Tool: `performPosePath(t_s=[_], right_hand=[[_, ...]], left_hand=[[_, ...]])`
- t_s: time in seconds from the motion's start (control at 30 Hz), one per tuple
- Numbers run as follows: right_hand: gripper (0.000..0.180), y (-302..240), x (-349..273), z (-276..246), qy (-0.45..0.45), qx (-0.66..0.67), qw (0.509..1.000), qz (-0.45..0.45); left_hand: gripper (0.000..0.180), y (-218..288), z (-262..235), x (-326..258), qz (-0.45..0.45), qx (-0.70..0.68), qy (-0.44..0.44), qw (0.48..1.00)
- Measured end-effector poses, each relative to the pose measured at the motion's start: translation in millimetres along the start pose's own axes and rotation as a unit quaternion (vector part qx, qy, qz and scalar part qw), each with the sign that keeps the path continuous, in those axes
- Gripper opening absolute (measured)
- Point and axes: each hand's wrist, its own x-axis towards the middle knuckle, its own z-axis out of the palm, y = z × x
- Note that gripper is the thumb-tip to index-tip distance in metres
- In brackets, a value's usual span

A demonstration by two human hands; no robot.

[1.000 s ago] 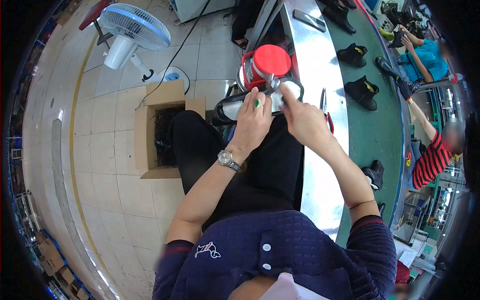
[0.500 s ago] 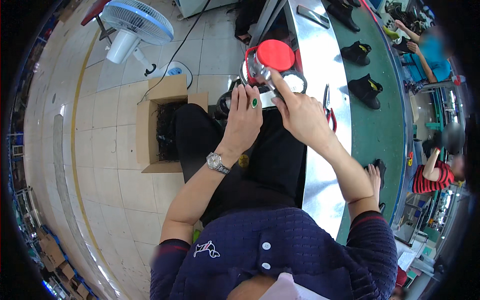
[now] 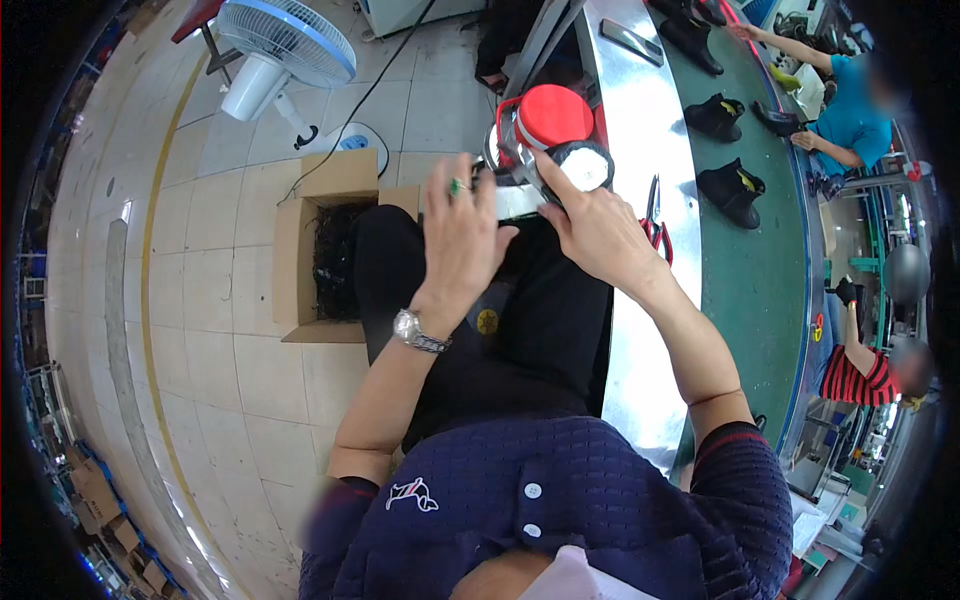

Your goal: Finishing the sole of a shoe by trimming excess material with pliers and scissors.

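Holding a slim silvery metal tool (image 3: 523, 160), the right hand (image 3: 606, 236) might slip. Nearby, the spread-fingered left hand (image 3: 458, 246) could be struck

Left of the one steel bench (image 3: 645, 320) were your two hands (image 3: 460, 240), one red-lidded tub (image 3: 555, 114), one fan (image 3: 285, 48) and one open carton (image 3: 291, 270); on it, one phone (image 3: 630, 42) and one red-handled tool (image 3: 658, 240); right of it, at least four dark boots (image 3: 733, 195) and two co-workers (image 3: 850, 130).
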Motion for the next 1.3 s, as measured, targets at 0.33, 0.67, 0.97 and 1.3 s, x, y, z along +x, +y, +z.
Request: performPosePath(t_s=[0.33,0.67,0.97,1.3], right_hand=[[0.041,9.4,18.7,-10.0,0.11,0.055,0.991,-0.056],[0.055,-17.9,-47.3,-40.2,-0.056,0.248,0.967,0.024],[0.053,-42.7,-20.4,-0.5,-0.16,0.127,0.974,-0.094],[0.05,-73.3,10.7,-47.0,-0.338,-0.076,0.905,-0.249]], left_hand=[[0.086,-27.7,-12.6,-3.3,-0.064,-0.164,-0.094,0.98],[0.087,-8.8,-41.8,-98.4,-0.288,-0.47,-0.155,0.82],[0.03,-16.3,-50.1,-102.7,-0.246,-0.144,-0.004,0.958],[0.027,1.7,-46.2,-107.6,-0.195,-0.087,-0.088,0.973]])
